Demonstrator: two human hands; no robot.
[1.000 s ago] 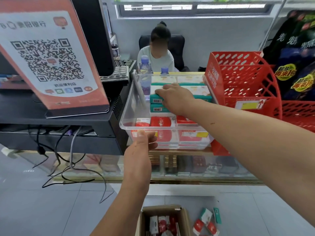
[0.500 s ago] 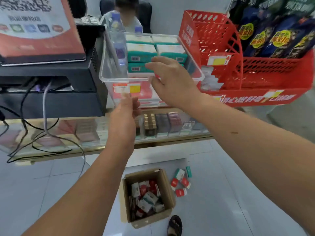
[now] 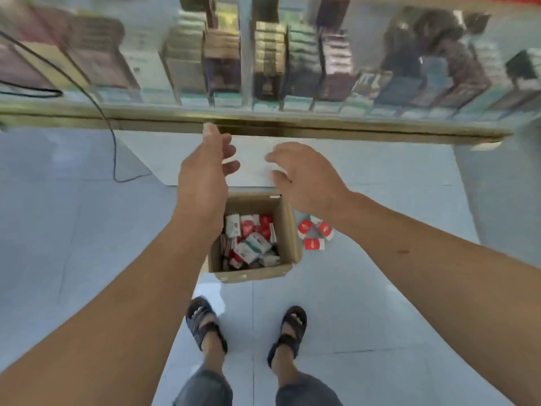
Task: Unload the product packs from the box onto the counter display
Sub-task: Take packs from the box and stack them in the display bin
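Below, red-and-white packs point(image 3: 252, 241) lie jumbled in the open cardboard box point(image 3: 288, 230)

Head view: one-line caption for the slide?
Both empty hands, left hand and right hand, above cardboard box of product packs on floor.

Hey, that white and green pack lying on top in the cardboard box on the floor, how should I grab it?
Come straight down through the open top of the box. The white and green pack lies flat on the pile, skewed, so pinch across its two long edges, probably with the right hand, which hangs empty above.
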